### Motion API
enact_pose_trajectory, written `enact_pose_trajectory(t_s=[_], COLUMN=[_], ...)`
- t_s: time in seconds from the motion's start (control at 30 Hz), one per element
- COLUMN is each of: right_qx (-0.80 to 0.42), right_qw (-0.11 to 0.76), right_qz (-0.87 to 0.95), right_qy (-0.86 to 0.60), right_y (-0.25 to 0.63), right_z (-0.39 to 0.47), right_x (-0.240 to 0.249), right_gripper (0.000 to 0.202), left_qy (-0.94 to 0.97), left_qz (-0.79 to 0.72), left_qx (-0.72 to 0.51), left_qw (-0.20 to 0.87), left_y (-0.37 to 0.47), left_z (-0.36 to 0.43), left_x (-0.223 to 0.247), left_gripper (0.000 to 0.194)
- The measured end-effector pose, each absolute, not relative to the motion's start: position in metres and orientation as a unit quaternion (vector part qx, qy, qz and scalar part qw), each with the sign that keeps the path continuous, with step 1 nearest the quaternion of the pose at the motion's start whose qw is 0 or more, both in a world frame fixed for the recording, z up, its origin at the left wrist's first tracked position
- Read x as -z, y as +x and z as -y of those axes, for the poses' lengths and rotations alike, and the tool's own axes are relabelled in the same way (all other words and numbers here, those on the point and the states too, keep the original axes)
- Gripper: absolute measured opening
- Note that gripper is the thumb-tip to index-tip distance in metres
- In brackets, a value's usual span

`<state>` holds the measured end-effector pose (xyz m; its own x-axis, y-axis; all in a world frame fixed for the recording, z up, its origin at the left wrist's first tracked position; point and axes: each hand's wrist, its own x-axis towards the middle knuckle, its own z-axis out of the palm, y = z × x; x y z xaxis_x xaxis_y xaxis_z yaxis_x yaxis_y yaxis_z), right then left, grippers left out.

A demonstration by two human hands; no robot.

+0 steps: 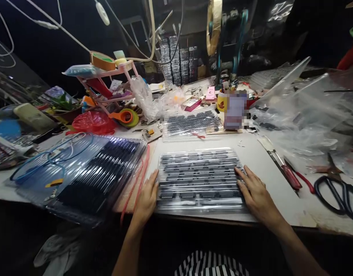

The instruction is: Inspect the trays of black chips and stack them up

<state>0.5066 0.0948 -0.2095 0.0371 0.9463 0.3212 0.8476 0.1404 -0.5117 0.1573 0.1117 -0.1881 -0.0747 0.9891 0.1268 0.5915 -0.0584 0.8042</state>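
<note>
A clear plastic tray (198,178) lies flat on the white worktop in front of me. It is filled with rows of dark pieces with fine comb-like teeth. My left hand (147,195) holds the tray's left edge, its fingers close together along the side. At the opposite edge, my right hand (254,191) grips the tray with its fingers somewhat spread over the rim. Left of my left hand rests a stack of clear trays (104,168) with dark rows inside. Behind the held tray is another clear tray (193,122) with dark strips.
Large scissors (334,191), a red-handled knife (290,174) and loose plastic sheets (303,115) lie to the right. A yellow cup (221,101) stands at the back. Farther left are a pink rack (107,74), a red bag (93,122) and a blue cable (54,153).
</note>
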Motion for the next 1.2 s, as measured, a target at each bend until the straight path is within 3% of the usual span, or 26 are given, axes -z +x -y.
enact_pose_trajectory(t_s=[0.13,0.4,0.83,1.2], right_qx=[-0.137,-0.172,-0.134,-0.068], right_qw=[0.344,0.342,0.394,0.328], right_qz=[0.670,0.655,0.654,0.707], right_qy=[-0.643,-0.651,-0.631,-0.622], right_y=[0.505,0.519,0.516,0.486], right_z=[-0.099,-0.098,-0.101,-0.104], right_x=[0.202,0.196,0.174,0.187], right_gripper=[0.049,0.049,0.041,0.039], left_qy=[0.607,0.658,0.622,0.564], left_qz=[-0.633,-0.661,-0.660,-0.683], left_qx=[-0.390,-0.294,-0.357,-0.388], left_qw=[0.280,0.207,0.223,0.254], left_y=[0.161,0.172,0.166,0.129], left_z=[-0.116,-0.119,-0.122,-0.132], left_x=[0.176,0.174,0.179,0.183], left_gripper=[0.048,0.045,0.046,0.042])
